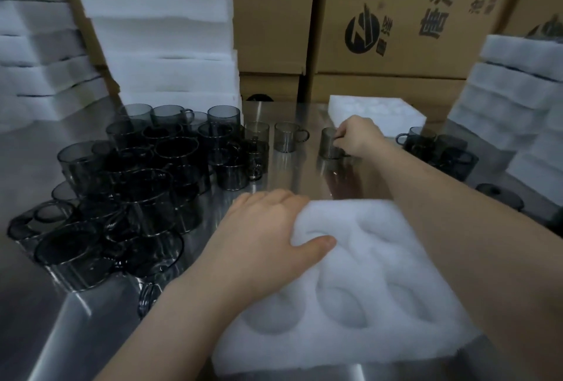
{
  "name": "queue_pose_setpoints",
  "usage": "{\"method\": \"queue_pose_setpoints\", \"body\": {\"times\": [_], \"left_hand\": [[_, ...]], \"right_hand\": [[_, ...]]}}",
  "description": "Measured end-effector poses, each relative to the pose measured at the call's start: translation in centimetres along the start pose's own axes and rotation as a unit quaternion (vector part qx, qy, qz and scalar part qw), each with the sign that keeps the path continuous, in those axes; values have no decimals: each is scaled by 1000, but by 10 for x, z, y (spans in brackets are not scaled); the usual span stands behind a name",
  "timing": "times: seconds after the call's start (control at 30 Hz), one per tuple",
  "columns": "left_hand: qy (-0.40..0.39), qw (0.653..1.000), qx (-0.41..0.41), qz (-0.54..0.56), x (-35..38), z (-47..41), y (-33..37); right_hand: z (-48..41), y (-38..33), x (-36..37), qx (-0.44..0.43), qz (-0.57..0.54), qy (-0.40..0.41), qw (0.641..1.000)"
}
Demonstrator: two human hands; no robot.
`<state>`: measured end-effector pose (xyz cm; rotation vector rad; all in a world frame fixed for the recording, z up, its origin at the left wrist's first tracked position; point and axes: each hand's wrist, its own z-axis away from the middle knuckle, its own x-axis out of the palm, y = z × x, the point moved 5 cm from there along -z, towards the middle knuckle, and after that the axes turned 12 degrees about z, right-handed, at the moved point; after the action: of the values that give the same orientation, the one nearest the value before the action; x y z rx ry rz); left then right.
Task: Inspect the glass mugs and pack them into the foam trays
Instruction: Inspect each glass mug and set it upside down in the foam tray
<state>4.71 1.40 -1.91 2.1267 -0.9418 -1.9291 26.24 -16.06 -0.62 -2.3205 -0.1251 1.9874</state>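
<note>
A white foam tray [350,283] with several round pockets lies on the steel table in front of me. My left hand [262,237] holds its far left corner, thumb on top of the foam. My right hand [359,135] reaches farther out and grips the handle of a smoky grey glass mug [328,143] that stands upright on the table. To the left, a dense cluster of grey glass mugs [137,185] stands, some stacked. Two single mugs [286,136] stand between the cluster and the held mug.
Another foam tray [374,115] lies beyond my right hand. A few mugs [438,149] stand at the right. Stacks of foam trays [158,30] rise at the left, back and right [515,100]. Cardboard boxes [396,15] wall off the back of the table.
</note>
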Motion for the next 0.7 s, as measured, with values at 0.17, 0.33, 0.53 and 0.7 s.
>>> {"method": "queue_pose_setpoints", "body": {"times": [0.17,0.33,0.53,0.7], "left_hand": [[-14,1000,-2,14,-1,4,8],[115,977,8,181,-20,0,13],[166,956,32,240,-25,-29,22],[192,941,33,277,-18,-36,18]], "right_hand": [[45,-2,-36,-31,-223,20,974],[125,-27,-65,-111,-389,3,915],[170,-38,-58,-104,-466,29,878],[166,-26,-45,-116,-504,-34,855]]}}
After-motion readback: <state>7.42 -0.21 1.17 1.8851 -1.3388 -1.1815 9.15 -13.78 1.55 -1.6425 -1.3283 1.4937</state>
